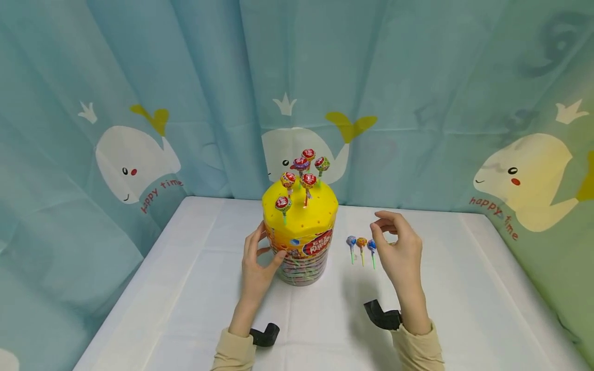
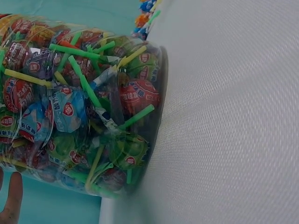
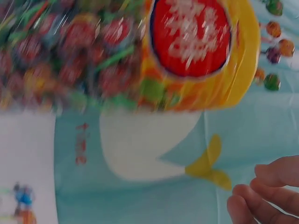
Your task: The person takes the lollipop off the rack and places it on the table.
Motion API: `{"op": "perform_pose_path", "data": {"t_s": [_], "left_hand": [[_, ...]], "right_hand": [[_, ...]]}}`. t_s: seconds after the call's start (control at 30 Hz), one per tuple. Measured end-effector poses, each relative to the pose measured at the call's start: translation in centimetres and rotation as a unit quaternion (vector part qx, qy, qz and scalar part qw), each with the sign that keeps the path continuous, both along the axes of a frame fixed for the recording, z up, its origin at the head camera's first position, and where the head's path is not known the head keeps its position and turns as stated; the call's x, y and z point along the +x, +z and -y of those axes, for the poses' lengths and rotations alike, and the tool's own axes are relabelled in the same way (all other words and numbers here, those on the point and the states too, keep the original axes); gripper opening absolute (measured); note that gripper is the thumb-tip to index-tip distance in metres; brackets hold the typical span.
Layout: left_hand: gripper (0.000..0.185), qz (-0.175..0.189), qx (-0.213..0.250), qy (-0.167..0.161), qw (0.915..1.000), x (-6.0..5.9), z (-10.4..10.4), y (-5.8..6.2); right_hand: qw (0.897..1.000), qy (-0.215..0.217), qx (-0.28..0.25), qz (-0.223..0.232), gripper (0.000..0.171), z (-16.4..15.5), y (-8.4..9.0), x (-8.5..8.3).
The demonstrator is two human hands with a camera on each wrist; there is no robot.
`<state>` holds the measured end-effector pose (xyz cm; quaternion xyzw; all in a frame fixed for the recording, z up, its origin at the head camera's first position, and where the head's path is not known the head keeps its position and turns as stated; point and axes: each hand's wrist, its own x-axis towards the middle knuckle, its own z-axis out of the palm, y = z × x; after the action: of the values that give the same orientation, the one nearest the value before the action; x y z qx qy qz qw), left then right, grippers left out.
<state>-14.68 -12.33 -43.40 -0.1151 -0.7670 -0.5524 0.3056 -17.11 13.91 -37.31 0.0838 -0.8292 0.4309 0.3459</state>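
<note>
- Standing upright a little below the centre of the head view, the candy jar (image 1: 299, 239) has its long axis close to vertical in the frame, yellow lid (image 1: 322, 206) toward the top and base down on the white cloth (image 1: 185, 309).
- Its red label (image 1: 318, 243) faces the lower right of that frame; below it, clear walls show wrapped sweets packed inside.
- In the left wrist view the same axis runs across the frame, base to the right; in the right wrist view it lies along the top, lid to the right.
- Six lollipops (image 1: 308, 180) stick up from the lid, heads uppermost, with small holes around them.
- Gripping the jar's left side, the left hand (image 1: 256, 265) sets its thumb across the front and its fingers along the side.
- Right of the jar, the right hand (image 1: 401, 246) hangs above the cloth, thumb and fingers loosely bent with a gap between them, pinching nothing.
- Just beside its fingertips in the frame lie three loose lollipops (image 1: 361, 242) in a row, heads toward the top, sticks toward the bottom.
- Tan sleeves (image 1: 417, 345) and black wrist mounts (image 1: 385, 317) fill the lower edge.
- Behind hangs a blue-green curtain (image 1: 199, 62) printed with white whales (image 1: 134, 159).
</note>
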Motion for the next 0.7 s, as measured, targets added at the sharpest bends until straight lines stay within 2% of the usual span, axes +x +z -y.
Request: {"op": "perform_pose_path", "data": {"t_s": [0.17, 0.33, 0.7], "left_hand": [[0.074, -0.005, -0.005, 0.002, 1.0000, 0.0, 0.0, 0.0], [0.074, -0.006, -0.005, 0.005, 1.0000, 0.1, 0.0, 0.1], [0.074, 0.000, -0.002, 0.003, 1.0000, 0.1, 0.1, 0.1]], "right_hand": [[0.997, 0.062, -0.045, -0.032, 0.024, 1.8, 0.8, 0.3], [0.991, 0.103, -0.077, -0.042, 0.023, 3.5, 1.8, 0.6], [0.987, 0.138, -0.079, -0.035, 0.026, 6.8, 3.7, 0.3]]}}
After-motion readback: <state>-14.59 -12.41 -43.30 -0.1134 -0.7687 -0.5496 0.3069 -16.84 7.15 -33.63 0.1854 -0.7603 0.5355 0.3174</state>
